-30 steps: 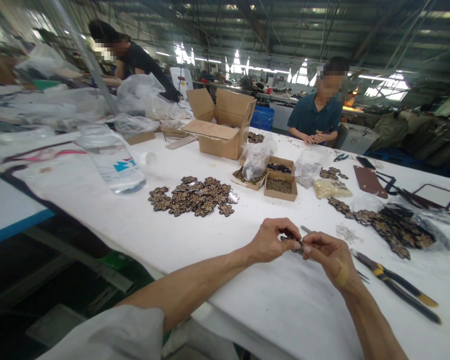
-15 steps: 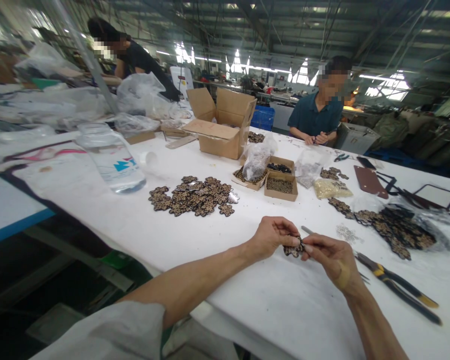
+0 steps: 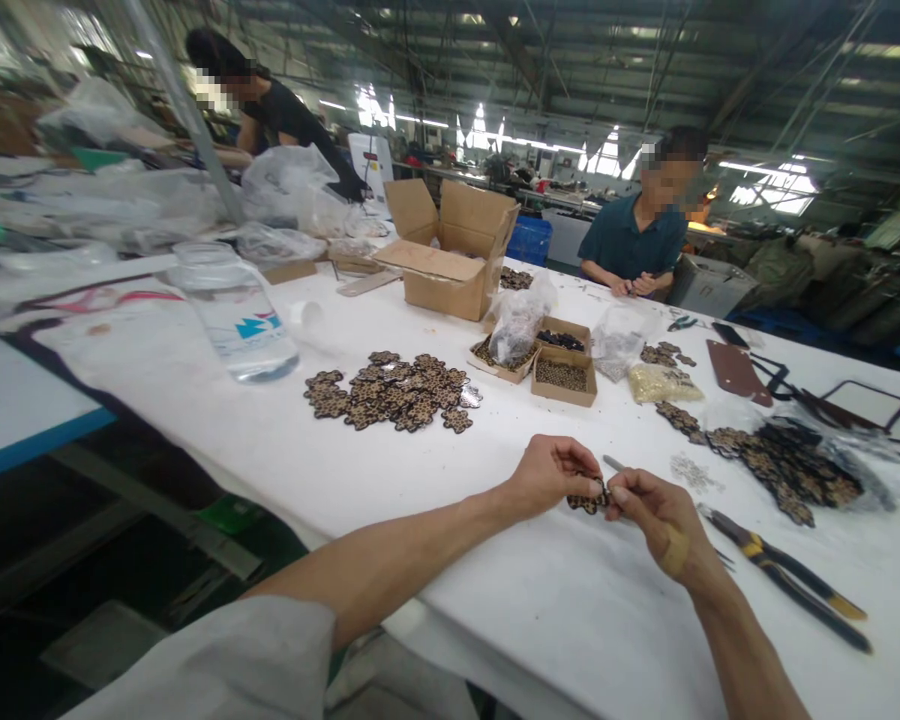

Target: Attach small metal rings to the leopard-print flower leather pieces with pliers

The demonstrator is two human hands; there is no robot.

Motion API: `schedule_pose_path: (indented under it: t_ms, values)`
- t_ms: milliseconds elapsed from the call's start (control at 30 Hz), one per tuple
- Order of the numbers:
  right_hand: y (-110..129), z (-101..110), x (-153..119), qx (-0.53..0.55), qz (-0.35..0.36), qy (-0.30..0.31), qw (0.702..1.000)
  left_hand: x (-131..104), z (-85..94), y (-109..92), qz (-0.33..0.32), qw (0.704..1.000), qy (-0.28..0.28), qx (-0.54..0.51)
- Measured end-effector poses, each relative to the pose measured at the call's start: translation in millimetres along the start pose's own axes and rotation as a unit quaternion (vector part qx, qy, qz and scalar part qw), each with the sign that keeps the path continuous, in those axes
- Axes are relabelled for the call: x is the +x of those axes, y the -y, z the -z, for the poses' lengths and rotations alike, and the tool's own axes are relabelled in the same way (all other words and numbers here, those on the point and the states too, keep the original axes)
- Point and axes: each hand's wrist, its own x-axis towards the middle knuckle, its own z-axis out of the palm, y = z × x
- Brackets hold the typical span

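My left hand (image 3: 559,478) is closed on a small flower-shaped patch (image 3: 585,504), leopard-printed with a black edge, and tilts it just above the white table. At the patch's right edge, the thumb and fingers of my right hand (image 3: 649,510) are pinched together; any smaller part between them is hidden. A thin grey metal tool (image 3: 616,463) shows behind my right hand, with two prongs near the wrist; whether it lies on the table or is held, I cannot tell. Pliers (image 3: 791,580) with black and yellow handles lie right of my right hand.
A pile of similar patches (image 3: 394,392) lies ahead left, another pile (image 3: 787,460) at right. Small boxes of metal bits (image 3: 564,378), a carton (image 3: 450,275) and a large water bottle (image 3: 236,320) stand beyond. A co-worker (image 3: 634,240) sits across the table; another person (image 3: 277,115) bends at left.
The view has shifted slightly. Both hands stay at the patch, which now sits a little flatter between them.
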Motion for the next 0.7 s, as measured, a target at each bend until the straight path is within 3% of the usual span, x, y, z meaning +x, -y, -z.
schedule_pose_path:
  t_ms: [133, 267, 467, 700]
  values:
    - [17, 0, -5, -0.049, 0.035, -0.006, 0.998, -13, -8.0, -20, -0.141, 0.979, 0.019, 0.145]
    - [50, 8, -7, -0.202, 0.089, -0.006, 0.975, -21, -13.7, -30, -0.199, 0.96, 0.014, 0.195]
    - [105, 50, 14, -0.365, 0.108, -0.001, 0.925, -13, -5.7, -21, -0.169, 0.966, -0.025, 0.196]
    - [139, 103, 52, -0.365, -0.06, 0.033, 0.929, 5, 11.1, -4, -0.075, 0.98, -0.094, 0.158]
